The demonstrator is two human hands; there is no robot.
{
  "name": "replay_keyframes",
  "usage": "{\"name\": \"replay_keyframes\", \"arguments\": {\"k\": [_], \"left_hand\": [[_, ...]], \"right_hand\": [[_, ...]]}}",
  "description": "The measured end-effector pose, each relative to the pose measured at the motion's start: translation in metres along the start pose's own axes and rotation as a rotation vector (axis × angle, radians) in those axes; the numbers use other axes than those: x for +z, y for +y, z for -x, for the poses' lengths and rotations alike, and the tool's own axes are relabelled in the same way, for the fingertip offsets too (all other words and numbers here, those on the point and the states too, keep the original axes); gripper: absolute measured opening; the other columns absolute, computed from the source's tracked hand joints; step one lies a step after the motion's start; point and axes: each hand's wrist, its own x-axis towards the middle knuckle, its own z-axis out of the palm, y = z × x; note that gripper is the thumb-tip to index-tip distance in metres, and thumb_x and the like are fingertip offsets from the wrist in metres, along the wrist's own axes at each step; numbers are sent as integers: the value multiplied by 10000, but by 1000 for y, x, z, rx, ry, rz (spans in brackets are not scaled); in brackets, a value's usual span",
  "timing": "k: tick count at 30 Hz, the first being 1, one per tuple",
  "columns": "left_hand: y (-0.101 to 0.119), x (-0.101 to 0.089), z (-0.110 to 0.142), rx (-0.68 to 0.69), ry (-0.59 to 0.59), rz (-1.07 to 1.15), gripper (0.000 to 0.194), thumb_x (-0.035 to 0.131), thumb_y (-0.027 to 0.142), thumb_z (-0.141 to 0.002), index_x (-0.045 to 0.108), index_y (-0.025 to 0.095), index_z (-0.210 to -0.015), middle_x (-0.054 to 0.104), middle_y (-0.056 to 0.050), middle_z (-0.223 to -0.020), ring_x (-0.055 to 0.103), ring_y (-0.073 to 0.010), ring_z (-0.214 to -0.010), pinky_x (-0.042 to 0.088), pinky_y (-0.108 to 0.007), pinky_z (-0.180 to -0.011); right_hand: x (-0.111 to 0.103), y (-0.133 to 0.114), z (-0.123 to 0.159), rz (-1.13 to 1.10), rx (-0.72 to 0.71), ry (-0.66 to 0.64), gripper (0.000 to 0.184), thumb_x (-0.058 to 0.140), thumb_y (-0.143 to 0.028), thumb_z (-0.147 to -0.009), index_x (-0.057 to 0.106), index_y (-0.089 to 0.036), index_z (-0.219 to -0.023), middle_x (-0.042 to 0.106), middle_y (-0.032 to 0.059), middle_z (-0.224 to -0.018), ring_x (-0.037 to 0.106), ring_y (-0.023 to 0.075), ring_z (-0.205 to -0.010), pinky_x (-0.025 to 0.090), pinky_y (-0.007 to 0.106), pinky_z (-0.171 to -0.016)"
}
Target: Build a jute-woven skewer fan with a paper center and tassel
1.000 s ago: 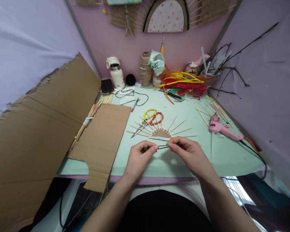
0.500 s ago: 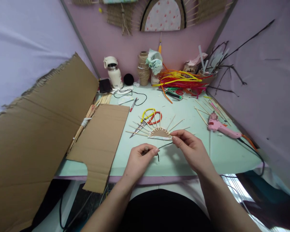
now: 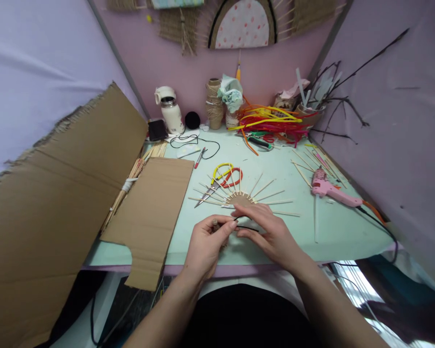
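My left hand (image 3: 206, 241) is closed, pinching a black cord (image 3: 247, 227) between thumb and forefinger. A small bundle of brown twine (image 3: 215, 224) is also in its grip, mostly hidden by the fingers. My right hand (image 3: 270, 229) is close beside it, thumb and fingers apart around the cord's curve. Whether the fingertips touch the cord I cannot tell. Just beyond the hands lies a half-round cardboard piece (image 3: 239, 198) with thin wooden sticks fanning outward; my right fingers cover part of its lower edge.
Scissors (image 3: 217, 184) with yellow and red handles lie under the sticks. A cardboard sheet (image 3: 155, 203) is on the left, a pink glue gun (image 3: 329, 188) on the right. Behind are an open bottle (image 3: 172, 116), a twine spool (image 3: 214, 106) and coloured pipe cleaners (image 3: 271, 120).
My right hand has moved left toward my left hand, and its pinch on the cord has opened. The cord, stretched between the hands before, now curves beside my left fingertips.
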Motion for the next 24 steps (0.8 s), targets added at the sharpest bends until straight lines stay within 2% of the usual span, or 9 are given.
{"name": "replay_keyframes", "arguments": {"k": [2, 5, 10, 14, 19, 24], "left_hand": [[-2, 0, 0, 6, 1, 25, 268, 849, 367, -655, 740, 145, -758, 578, 35, -554, 355, -33, -459, 254, -181, -449], [-5, 2, 0, 2, 31, 45, 290, 862, 370, -635, 739, 143, -766, 627, 17, -599, 352, -26, -452, 254, -178, -438], [-8, 6, -1, 21, 104, 73, 314, 881, 369, -607, 723, 142, -756, 539, 58, -523, 346, -25, -443, 255, -171, -431], [-9, 7, -1, 34, 116, 97, 322, 871, 381, -622, 708, 140, -758, 477, 79, -483, 317, -24, -431, 239, -169, -425], [-13, 7, 2, 25, 85, 77, 267, 827, 360, -687, 689, 147, -768, 646, 11, -641, 345, -22, -452, 251, -171, -437], [-13, 5, 3, 32, -1, -60, 204, 725, 365, -797, 698, 163, -814, 671, -5, -725, 371, -35, -478, 296, -180, -462]], "right_hand": [[0, 1, 1, -69, 68, 30, 397, 635, -262, -927, 600, -313, -1319, 747, 18, -964, 691, 182, -897, 539, 341, -857], [1, -2, 2, -156, 177, 75, 323, 688, -241, -884, 685, -282, -1204, 735, -9, -843, 683, 148, -771, 554, 280, -773], [6, -8, 0, -221, 266, 181, 253, 774, -246, -803, 749, -260, -1054, 739, -16, -825, 674, 142, -734, 548, 266, -752], [12, -11, 0, -219, 271, 255, 119, 709, -192, -852, 772, -257, -928, 762, -12, -856, 685, 138, -782, 528, 250, -763], [10, -11, -1, -239, 348, 246, 131, 637, -212, -903, 761, -243, -928, 737, -21, -786, 668, 120, -718, 508, 232, -721], [2, -10, -3, -288, 465, 201, 150, 623, -302, -905, 730, -217, -842, 691, -19, -701, 635, 130, -665, 491, 241, -676]]}}
